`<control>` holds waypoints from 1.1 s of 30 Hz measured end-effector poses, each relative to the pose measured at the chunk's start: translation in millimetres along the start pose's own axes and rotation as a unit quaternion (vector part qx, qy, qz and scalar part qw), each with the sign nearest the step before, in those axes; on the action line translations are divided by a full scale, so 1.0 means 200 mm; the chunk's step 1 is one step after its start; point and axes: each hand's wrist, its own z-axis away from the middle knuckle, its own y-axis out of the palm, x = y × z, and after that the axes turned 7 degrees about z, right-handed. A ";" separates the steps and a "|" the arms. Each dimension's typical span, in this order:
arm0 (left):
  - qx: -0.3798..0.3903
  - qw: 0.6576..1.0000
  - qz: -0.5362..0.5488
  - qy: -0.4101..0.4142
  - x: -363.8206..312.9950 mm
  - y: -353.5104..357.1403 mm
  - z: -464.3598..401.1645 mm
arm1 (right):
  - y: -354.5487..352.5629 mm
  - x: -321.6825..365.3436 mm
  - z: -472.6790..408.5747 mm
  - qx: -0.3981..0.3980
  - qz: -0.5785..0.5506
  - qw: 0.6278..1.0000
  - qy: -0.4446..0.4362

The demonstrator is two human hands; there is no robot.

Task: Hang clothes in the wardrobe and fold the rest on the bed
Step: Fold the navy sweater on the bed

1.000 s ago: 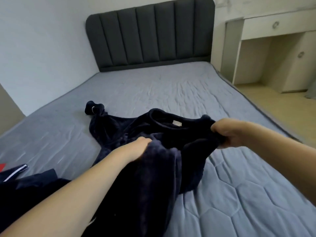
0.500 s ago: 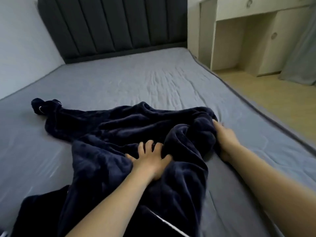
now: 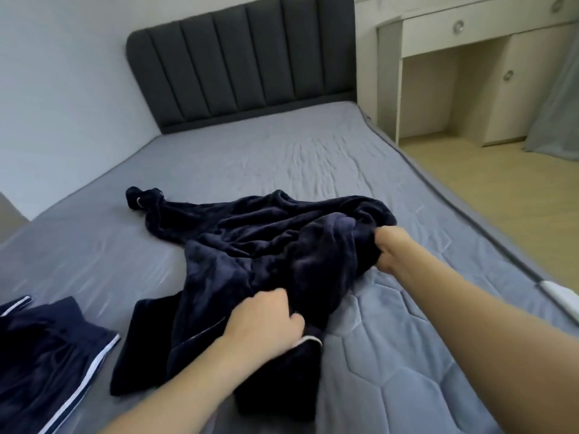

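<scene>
The fingers of the left hand (image 3: 263,321) are curled tight round a bunch of the dark navy fleece garment (image 3: 275,255) at its near edge, just above a strip of white piping, while the fingers of the right hand (image 3: 390,250) are clenched on a fold at the garment's right side. Half a second ago the left hand lay flat and spread on the pile; now it has closed and shifted nearer, and the right hand has gone from resting against the cloth to gripping it. The garment lies crumpled across the middle of the bed (image 3: 407,355), one sleeve trailing off to the far left, its cuff balled up. That change reads to me as a fresh two-handed hold for lifting or shaking the thing out flat, so the folding proper looks barely begun. To the near left sits a second navy piece with white stripes (image 3: 53,349), apart from the fleece and untouched. Beyond the far right corner of the bed stands a pale cabinet (image 3: 470,36) against the wall.
</scene>
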 end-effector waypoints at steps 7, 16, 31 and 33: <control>-0.111 0.951 -0.243 -0.152 0.23 -0.54 0.00 | -0.44 0.31 0.09 -0.096 0.079 0.986 -0.113; 0.095 0.984 -0.134 0.063 -0.11 -0.03 0.16 | -0.27 -0.30 0.32 0.127 -0.035 0.990 0.045; 0.076 0.940 -0.215 0.254 -0.47 0.02 0.17 | -0.77 -0.07 0.34 0.097 -0.100 0.990 -0.001; 0.187 0.958 -0.010 0.219 -0.58 0.03 0.24 | -0.84 -0.11 0.38 0.141 0.010 0.990 0.024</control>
